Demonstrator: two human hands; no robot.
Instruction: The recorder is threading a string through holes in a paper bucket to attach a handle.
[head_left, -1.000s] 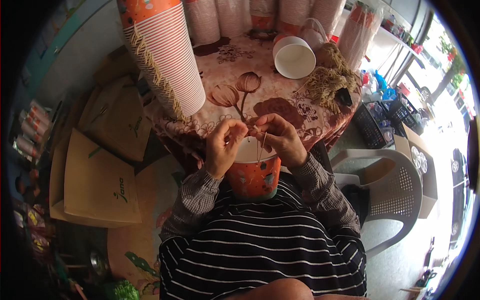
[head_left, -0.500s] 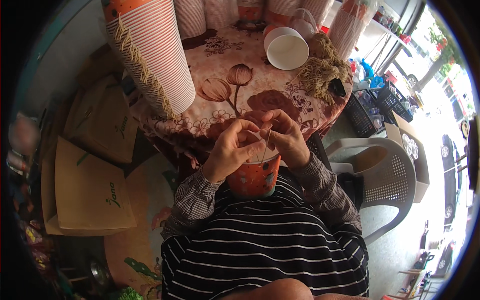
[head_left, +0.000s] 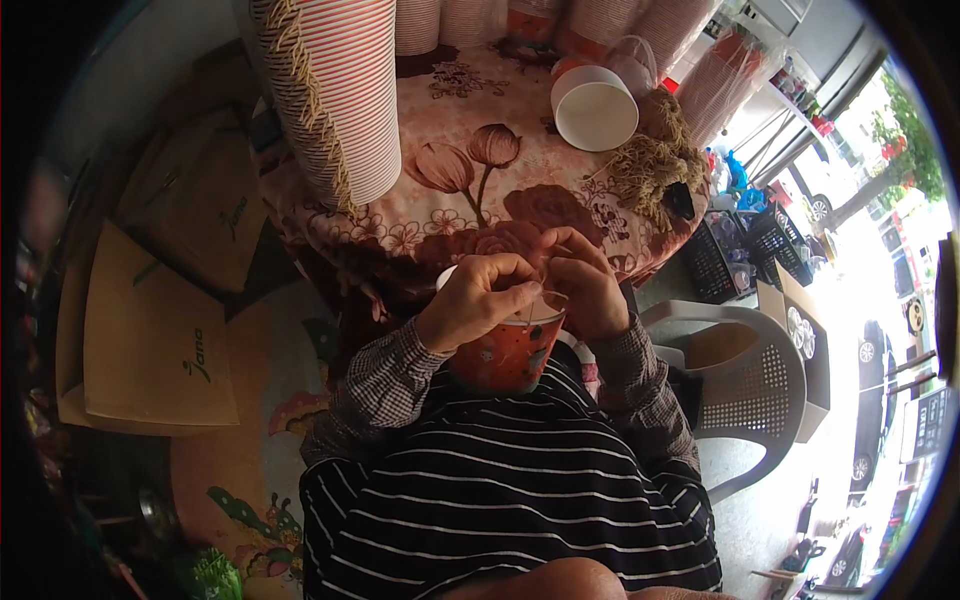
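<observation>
"What's the grip?"
"I see the left hand (head_left: 475, 300) pinching thin cord (head_left: 530, 314) over the orange bucket (head_left: 500, 358); the right hand (head_left: 590, 288) curls beside it, its hold unclear to me."
"Why there?"
"Leaning the bucket against the striped shirt (head_left: 520, 480) probably frees both hands. Beyond it: left, stacked buckets (head_left: 350, 100); right, a cord bundle (head_left: 650, 160)."

By the table's (head_left: 430, 125) near edge, the left hand (head_left: 478, 300) pinches a thin cord (head_left: 530, 315) at an orange bucket's (head_left: 505, 362) rim, the right hand (head_left: 588, 285) close beside. A tall bucket stack (head_left: 352, 110) stands at the left edge; 1 tipped bucket (head_left: 597, 115) and tan cords (head_left: 650, 160) lie rightward.
</observation>
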